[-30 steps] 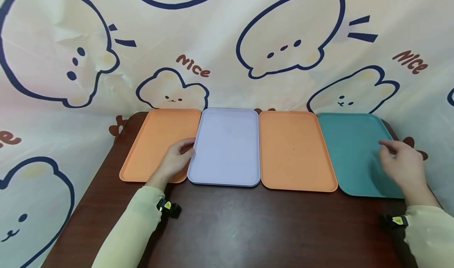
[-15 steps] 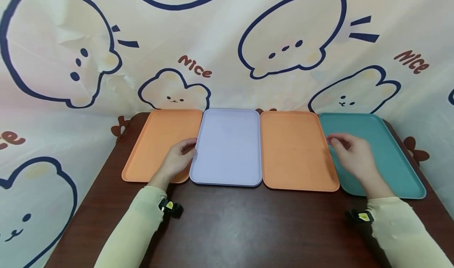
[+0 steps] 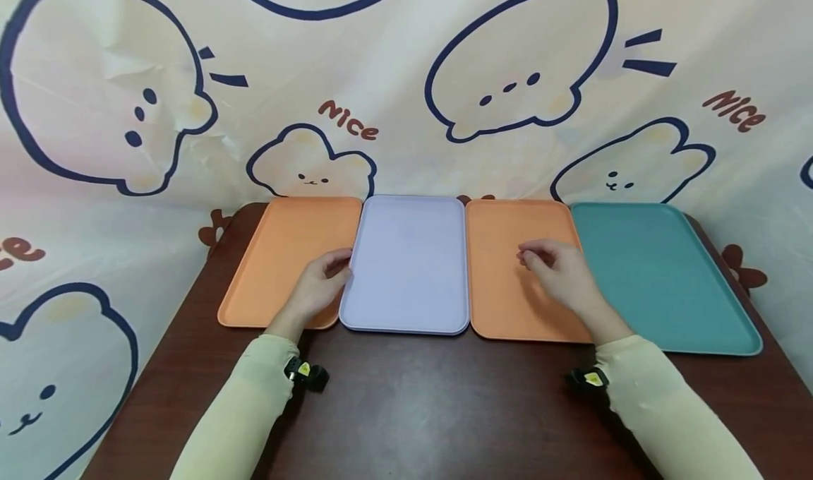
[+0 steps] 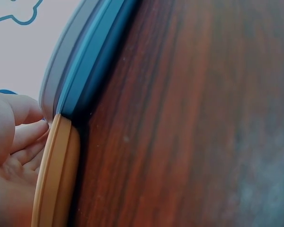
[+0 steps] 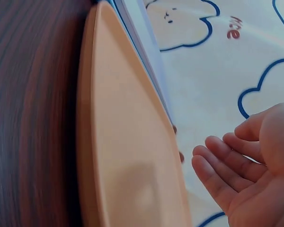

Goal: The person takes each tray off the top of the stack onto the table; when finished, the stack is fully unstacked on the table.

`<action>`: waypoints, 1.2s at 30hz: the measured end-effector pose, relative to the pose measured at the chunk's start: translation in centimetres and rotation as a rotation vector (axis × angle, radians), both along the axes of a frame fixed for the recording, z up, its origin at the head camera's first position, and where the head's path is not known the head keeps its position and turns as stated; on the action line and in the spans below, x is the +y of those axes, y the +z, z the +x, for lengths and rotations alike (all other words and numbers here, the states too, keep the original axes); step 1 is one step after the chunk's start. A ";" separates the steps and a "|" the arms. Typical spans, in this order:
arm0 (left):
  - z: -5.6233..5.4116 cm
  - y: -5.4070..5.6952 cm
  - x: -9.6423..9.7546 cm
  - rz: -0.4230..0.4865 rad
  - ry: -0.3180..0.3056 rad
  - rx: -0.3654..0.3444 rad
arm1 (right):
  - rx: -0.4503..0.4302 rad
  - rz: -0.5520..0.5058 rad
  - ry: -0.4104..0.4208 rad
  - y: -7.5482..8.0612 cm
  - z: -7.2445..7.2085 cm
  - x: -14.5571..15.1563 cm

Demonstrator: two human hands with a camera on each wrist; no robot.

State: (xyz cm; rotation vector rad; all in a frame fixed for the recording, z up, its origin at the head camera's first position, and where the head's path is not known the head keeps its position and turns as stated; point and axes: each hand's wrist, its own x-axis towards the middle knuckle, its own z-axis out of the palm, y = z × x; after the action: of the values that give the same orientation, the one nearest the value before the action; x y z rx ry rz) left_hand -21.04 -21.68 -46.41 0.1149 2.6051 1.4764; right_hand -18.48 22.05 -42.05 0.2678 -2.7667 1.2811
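A lavender tray [image 3: 409, 261] lies in the row on the table, stacked on a teal tray [image 4: 87, 71] whose edge shows in the left wrist view. My left hand [image 3: 317, 282] is at its left rim, thumb and fingertips curled to the edge, above the left orange tray [image 3: 273, 282]. My right hand [image 3: 562, 275] hovers over the right orange tray [image 3: 502, 303], palm facing left, fingers loosely bent and holding nothing. In the right wrist view those fingers [image 5: 227, 170] are apart from the orange tray, and a hand's shadow falls on its surface.
Another teal tray [image 3: 673, 282] lies at the right end of the row. The dark wooden table [image 3: 438, 409] stretches in front of the trays. A printed cloth [image 3: 406, 63] hangs behind the table and along its sides.
My right hand has moved left, from over the teal tray at the right end to over the right orange tray. The left hand has stayed at the lavender tray's rim.
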 end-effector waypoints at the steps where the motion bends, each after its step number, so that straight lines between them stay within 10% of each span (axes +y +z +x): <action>1: 0.0 0.0 0.0 -0.001 0.004 0.000 | -0.015 -0.002 0.005 -0.2 -0.2 -0.5; 24: 0.0 -0.2 -0.2 0.004 -0.007 0.017 | -0.166 0.026 0.036 -3.0 -2.2 -7.6; 36: 0.0 -0.2 0.0 0.009 -0.004 0.016 | -0.100 0.135 0.026 -3.6 -2.4 -9.2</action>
State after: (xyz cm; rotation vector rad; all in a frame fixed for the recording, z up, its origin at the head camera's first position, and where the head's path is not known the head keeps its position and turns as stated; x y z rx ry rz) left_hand -21.06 -21.73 -46.63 0.1330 2.6096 1.4922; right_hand -20.86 12.86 -45.67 0.2568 -2.9491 1.1448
